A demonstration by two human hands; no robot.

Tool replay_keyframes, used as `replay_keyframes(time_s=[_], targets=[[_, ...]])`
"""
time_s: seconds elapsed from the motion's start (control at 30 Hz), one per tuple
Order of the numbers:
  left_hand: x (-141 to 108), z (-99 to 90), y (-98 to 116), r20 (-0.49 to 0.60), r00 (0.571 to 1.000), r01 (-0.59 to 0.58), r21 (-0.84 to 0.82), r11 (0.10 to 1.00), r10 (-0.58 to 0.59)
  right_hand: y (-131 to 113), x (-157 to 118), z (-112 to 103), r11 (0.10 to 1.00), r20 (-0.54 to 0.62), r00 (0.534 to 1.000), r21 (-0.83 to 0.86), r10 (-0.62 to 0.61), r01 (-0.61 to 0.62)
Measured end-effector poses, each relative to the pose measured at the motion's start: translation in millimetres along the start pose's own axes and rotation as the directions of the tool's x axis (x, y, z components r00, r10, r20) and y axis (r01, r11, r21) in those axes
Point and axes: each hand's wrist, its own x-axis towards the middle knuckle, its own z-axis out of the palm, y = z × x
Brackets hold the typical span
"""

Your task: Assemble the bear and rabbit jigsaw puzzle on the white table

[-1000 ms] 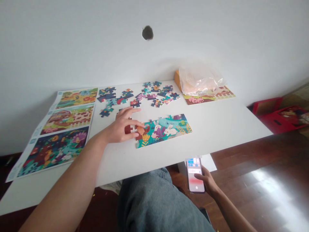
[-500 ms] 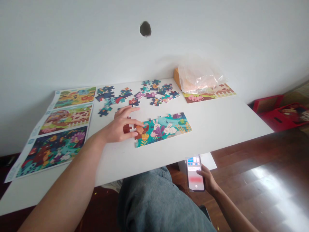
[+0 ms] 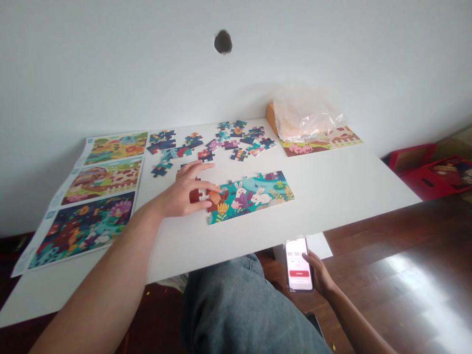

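My left hand (image 3: 186, 193) lies over the left end of a partly joined jigsaw puzzle (image 3: 250, 196), fingers spread and fingertips touching its left edge. The joined part shows white rabbits, flowers and teal leaves. Partly under the hand, a dark reddish-brown puzzle piece (image 3: 195, 195) shows between the fingers. Below the table edge, my right hand (image 3: 320, 273) grips a smartphone (image 3: 299, 280) with the thumb over its lit screen. The screen shows timer-like digits and a red button. Several loose puzzle pieces (image 3: 231, 144) lie scattered behind the joined part.
A printed reference sheet (image 3: 55, 215) with three pictures lies on the left of the white table (image 3: 342, 191). At the back right, a clear plastic bag (image 3: 306, 120) covers part of a farm puzzle (image 3: 346, 136). Right of the table stands a red box (image 3: 431, 179).
The phone screen has gone from a panel with blue icons to a white page with digits and a red button. My left hand stays in place on the puzzle.
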Motion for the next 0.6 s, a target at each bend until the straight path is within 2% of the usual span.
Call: replay_keyframes(time_s=[0.23,0.43,0.6], targets=[[0.4,-0.2,-3.1,0.015,1.000,-0.001,0.009,1.000,0.001,-0.6,1.4,-1.0,1.000,-0.012,1.000,0.000,-0.003,0.003],[0.6,-0.1,-1.7,0.009,1.000,-0.007,0.020,1.000,0.007,-4.3,6.1,1.1,0.982,-0.083,0.981,0.080,0.175,-0.169],[0.2,-0.2,-2.1,0.012,1.000,-0.003,0.014,1.000,0.002,-3.1,8.7,-2.1,0.978,-0.093,0.976,0.094,0.197,-0.188]])
